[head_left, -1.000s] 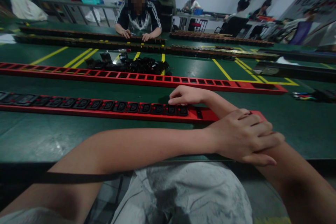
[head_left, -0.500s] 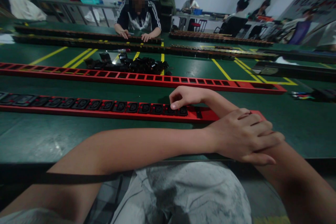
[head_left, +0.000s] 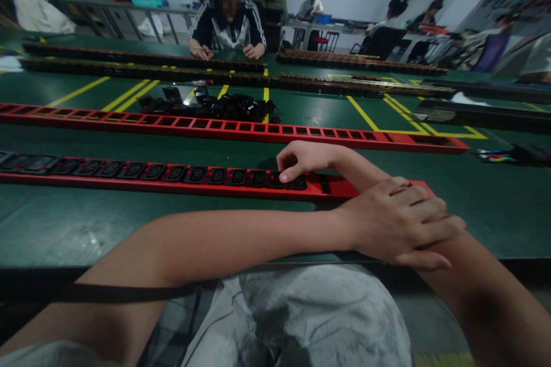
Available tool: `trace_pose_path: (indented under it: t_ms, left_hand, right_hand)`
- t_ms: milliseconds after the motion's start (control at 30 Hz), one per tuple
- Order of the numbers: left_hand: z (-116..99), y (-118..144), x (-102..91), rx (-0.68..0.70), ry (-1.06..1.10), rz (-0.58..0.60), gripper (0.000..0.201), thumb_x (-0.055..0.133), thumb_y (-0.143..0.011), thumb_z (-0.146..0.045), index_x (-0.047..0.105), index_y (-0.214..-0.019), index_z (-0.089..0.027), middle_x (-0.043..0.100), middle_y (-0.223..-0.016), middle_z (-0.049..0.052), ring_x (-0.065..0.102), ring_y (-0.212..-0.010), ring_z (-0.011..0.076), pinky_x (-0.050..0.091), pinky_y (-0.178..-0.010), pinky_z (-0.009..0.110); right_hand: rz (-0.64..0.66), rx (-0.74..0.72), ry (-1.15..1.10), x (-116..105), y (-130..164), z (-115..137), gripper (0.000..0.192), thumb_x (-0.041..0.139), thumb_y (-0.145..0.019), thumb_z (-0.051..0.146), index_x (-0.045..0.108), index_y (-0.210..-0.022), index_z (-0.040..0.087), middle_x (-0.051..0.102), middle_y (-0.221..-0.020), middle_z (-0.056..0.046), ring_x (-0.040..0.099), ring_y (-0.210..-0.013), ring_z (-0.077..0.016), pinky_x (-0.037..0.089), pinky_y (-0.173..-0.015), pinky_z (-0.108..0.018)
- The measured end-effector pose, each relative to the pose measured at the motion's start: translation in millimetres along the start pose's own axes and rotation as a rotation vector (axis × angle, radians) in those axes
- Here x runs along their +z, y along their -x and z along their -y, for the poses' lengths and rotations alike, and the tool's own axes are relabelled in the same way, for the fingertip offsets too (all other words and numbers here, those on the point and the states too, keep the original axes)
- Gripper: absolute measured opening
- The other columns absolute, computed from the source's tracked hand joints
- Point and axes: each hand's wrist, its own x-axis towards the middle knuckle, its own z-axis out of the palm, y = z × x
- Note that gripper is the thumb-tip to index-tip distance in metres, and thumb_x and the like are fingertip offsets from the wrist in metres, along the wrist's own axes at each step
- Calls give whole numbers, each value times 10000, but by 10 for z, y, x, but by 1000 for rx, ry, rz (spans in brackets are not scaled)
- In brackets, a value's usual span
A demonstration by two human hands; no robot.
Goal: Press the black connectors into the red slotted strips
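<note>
A long red power strip (head_left: 336, 188) lies across the green table in front of me, its slots filled with black sockets (head_left: 196, 175) up to my right hand. My right hand (head_left: 301, 161) reaches across from the lower right with its fingers curled, and its thumb tip presses on the last sockets in the row. My left hand (head_left: 398, 223) crosses over and lies on my right forearm, near the strip's right end, fingers spread and holding nothing.
A second red strip (head_left: 241, 129) with empty slots lies farther back, with a heap of loose black sockets (head_left: 215, 106) behind it. Dark strips (head_left: 142, 60) line the far side, where a seated person (head_left: 227, 23) works. More people sit at the back right.
My right hand's fingers have curled from flat to bent, with the thumb now pressing down on the sockets. My left hand has stayed put. The person opposite has shifted their hands.
</note>
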Motion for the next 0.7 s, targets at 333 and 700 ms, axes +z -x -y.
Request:
trace_pose_path:
  t_ms: [333, 700]
  left_hand:
    - [10, 8, -9, -3, 57, -53, 529, 295, -1003, -479, 564, -1329, -161, 610, -1304, 86, 532, -1184, 269, 342, -1037, 454]
    - [7, 4, -10, -8, 66, -24, 529, 310, -995, -494, 550, -1343, -176, 600, -1316, 69, 518, -1200, 270, 342, -1046, 461]
  right_hand:
    - [-21, -43, 18, 11, -7, -17, 394, 628, -834, 519, 667, -758, 134, 520, -634, 30, 393, -553, -88, 285, -524, -245]
    - [-32, -93, -4, 18, -19, -42, 305, 577, -847, 400, 605, -688, 142, 456, -612, 32, 371, -542, -87, 281, -513, -241]
